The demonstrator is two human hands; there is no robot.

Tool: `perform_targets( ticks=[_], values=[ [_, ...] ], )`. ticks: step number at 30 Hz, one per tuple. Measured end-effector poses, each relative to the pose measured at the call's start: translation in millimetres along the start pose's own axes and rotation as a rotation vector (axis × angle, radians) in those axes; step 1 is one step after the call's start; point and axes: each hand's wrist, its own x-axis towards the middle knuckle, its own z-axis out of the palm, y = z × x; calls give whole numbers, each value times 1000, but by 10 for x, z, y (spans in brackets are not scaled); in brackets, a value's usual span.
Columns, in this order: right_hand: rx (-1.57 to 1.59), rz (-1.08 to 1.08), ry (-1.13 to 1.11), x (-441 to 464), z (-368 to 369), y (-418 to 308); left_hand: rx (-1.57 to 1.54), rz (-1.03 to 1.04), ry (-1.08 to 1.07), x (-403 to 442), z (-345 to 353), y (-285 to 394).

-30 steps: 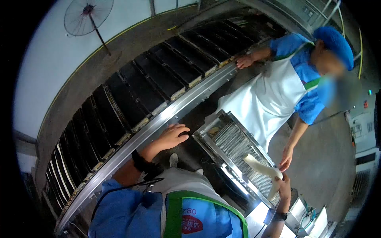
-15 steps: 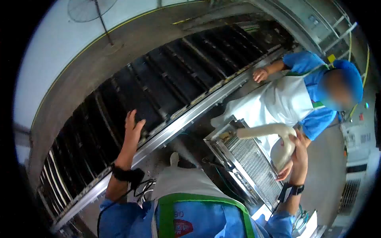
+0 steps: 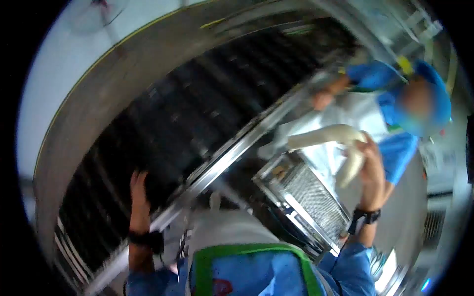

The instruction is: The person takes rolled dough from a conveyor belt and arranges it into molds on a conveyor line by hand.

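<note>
In my right hand [image 3: 373, 172] is a thick, cream-coloured, bent tube-like piece [image 3: 328, 134], gripped near its bend. One arm of it points left and the other hangs down; its exact kind I cannot make out. The piece is held up above a metal tray with a perforated surface [image 3: 321, 197]. My left hand [image 3: 140, 192] is empty, its fingers stretched out and blurred, over the near side of a dark slatted conveyor [image 3: 168, 133]. Both of my wrists wear black bands.
A co-worker [image 3: 360, 111] in blue with a white apron stands at the right, beyond the tray, one hand near the conveyor. A metal rail [image 3: 222, 165] runs along the conveyor's near edge. A stand fan [image 3: 101, 10] is by the far wall.
My right hand has raised the bent piece slightly. My left hand has moved down and to the left along the conveyor. The view is more blurred.
</note>
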Motion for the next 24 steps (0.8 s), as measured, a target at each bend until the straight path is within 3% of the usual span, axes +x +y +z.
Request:
perform_targets(
  ticks=[1,2,3,5,7,9,10,12,13,14,16,18,20,23,24],
  values=[
    [-37,27,166,-272,324,-218,107,72,140,-54,-225,-101],
    [-20,1,182,-517,232,-244,278,291,22,-187,-416,-225],
    [-43,-6,192,-694,183,-203,223,180,65,-319,-436,-85],
    [-12,-7,41,-1142,221,-469,367,269,75,-478,-642,-263],
    [7,7,-60,-1952,331,-635,397,295,73,-1395,-824,-222],
    [42,-68,137,-2999,576,-806,506,226,20,-2535,-1198,-166],
    [-59,104,16,-2032,872,-950,547,90,2,-1910,-874,-15],
    [1,107,-123,23,861,-673,321,-93,-223,-546,187,108],
    [60,80,-147,178,1047,-694,518,63,-190,-571,161,144],
    [108,42,-166,321,1329,-762,518,62,-199,-494,84,62],
    [134,-1,-181,896,1617,-789,566,443,130,-10,64,-155],
    [294,-36,-292,1664,1936,-673,205,66,-5,264,292,87],
    [267,-38,-330,1787,2244,-722,542,373,54,346,53,25],
    [283,-163,-279,1518,2111,-953,580,385,-135,-112,151,363],
    [198,-155,-245,1646,1920,-937,768,388,-254,18,192,318]
  ],
)
